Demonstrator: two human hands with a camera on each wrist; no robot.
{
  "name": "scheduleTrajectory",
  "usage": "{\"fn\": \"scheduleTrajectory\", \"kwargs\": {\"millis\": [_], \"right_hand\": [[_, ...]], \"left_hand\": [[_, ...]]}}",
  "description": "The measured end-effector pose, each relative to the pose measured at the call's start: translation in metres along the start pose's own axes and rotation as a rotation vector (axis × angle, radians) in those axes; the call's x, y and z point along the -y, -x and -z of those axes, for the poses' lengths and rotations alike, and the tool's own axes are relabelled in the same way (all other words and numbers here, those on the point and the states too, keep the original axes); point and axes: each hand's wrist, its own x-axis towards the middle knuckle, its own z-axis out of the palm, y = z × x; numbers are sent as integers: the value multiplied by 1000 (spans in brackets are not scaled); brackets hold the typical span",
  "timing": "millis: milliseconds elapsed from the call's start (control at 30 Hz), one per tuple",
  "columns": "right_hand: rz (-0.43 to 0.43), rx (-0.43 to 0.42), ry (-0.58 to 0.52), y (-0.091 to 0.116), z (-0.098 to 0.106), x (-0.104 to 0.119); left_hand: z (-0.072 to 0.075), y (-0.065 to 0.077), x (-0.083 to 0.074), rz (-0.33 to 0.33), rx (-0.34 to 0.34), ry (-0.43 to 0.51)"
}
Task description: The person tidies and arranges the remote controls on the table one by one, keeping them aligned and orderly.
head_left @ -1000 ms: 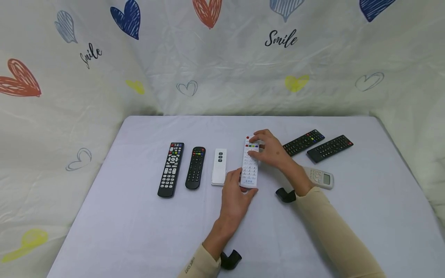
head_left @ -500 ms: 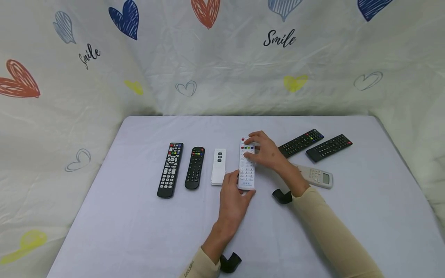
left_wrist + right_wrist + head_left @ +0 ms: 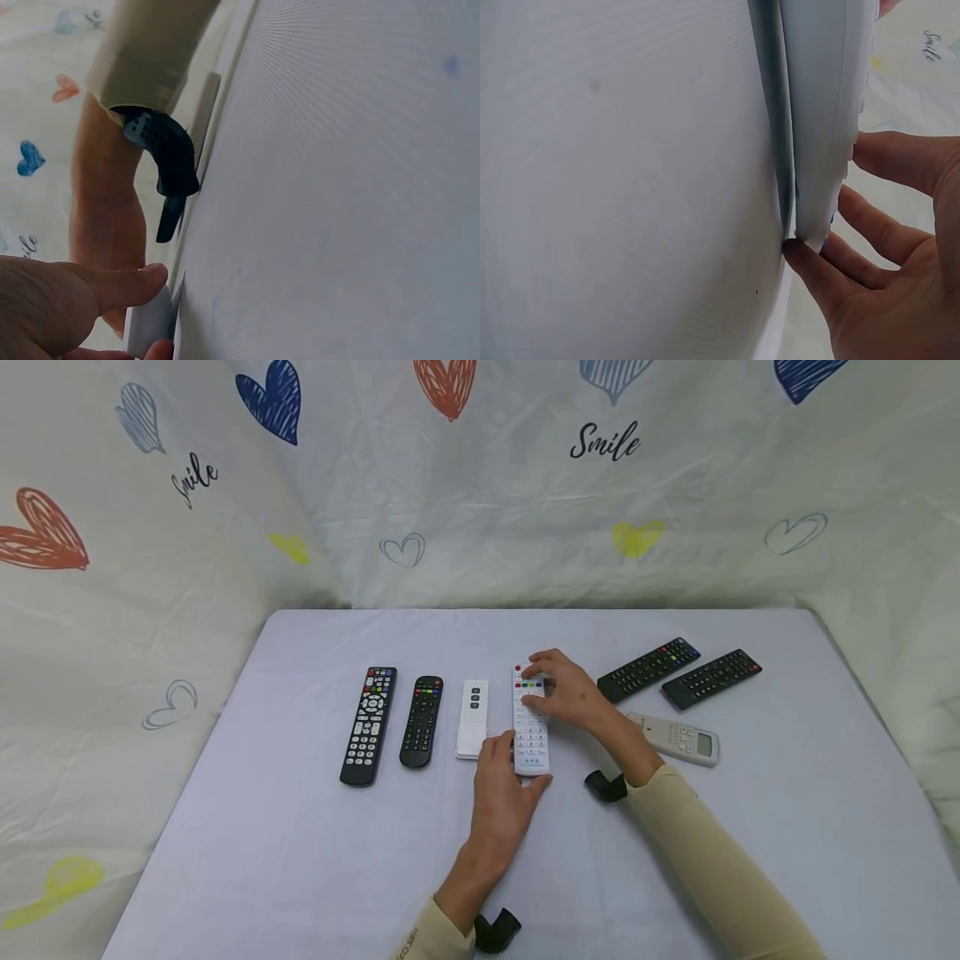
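Observation:
A white remote control [image 3: 531,739] with a small row of coloured buttons is between both hands, close over the table. My left hand [image 3: 497,806] grips its near end, thumb at the bottom edge and fingers along the left side. At the far end, my right hand [image 3: 573,695] pinches it. The right wrist view shows the remote's pale side [image 3: 821,112] with the thumb on the button face and a fingertip under the tip. In the left wrist view only the remote's near end [image 3: 150,326] shows. Just left lies a slim white remote [image 3: 472,727] with few buttons.
Left of these lie a small black remote [image 3: 422,727] and a longer black remote [image 3: 367,731]. On the right, two black remotes lie slanted, one farther back [image 3: 651,668], the other [image 3: 712,681] beside it. A grey remote with a screen [image 3: 682,743] is partly behind the right forearm.
Both hands have brought the white remote slightly left and nearer, beside the slim white one. More of the grey remote and the back black remote shows now.

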Motion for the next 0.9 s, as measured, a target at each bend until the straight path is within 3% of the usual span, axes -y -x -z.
{"fn": "scheduleTrajectory", "kwargs": {"millis": [900], "right_hand": [[1,14,-17,2,-2,-1]], "left_hand": [[-1,3,0,20,-1,-18]]}}
